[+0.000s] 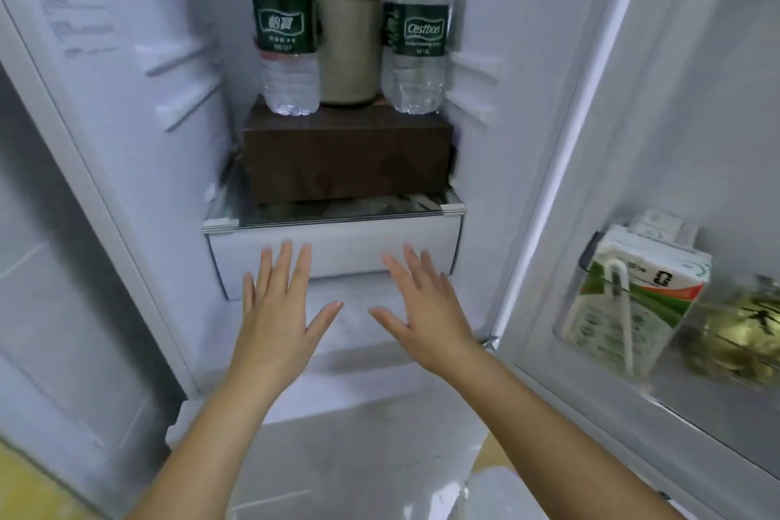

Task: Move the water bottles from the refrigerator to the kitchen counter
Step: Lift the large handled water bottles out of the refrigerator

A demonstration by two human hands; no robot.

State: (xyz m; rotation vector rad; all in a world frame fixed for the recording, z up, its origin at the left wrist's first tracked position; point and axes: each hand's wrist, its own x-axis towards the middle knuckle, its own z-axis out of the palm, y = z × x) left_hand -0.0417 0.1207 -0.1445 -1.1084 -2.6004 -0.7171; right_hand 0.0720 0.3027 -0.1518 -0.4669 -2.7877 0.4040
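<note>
Head view looks into the open white refrigerator (126,106), its door swung out to the right. On the glass shelf (333,215) sits a dark brown rectangular box (346,156), and on that box stand the two clear plastic water bottles with green labels, the left water bottle (287,42) and the right water bottle (420,34), both upright and well apart. Between them stands a beige cylindrical fabric bag with brown straps (348,34), close against both, perhaps touching.

Both hands are empty, fingers spread, palms forward in front of the white drawer (333,253) under the shelf: the left hand (280,308) and the right hand (426,308), side by side and well below the bottles.

Nothing has been moved yet, so the step is the reach up. Best take each bottle around its labelled middle, one per hand, and lift straight before pulling out, since the box is a raised, possibly unsteady base. The bag crowds the inner sides, so fingers should wrap from the outer side. The table is not in view.

In the door shelf (608,334) sit a white and green carton (633,300) and something golden, blurred.
</note>
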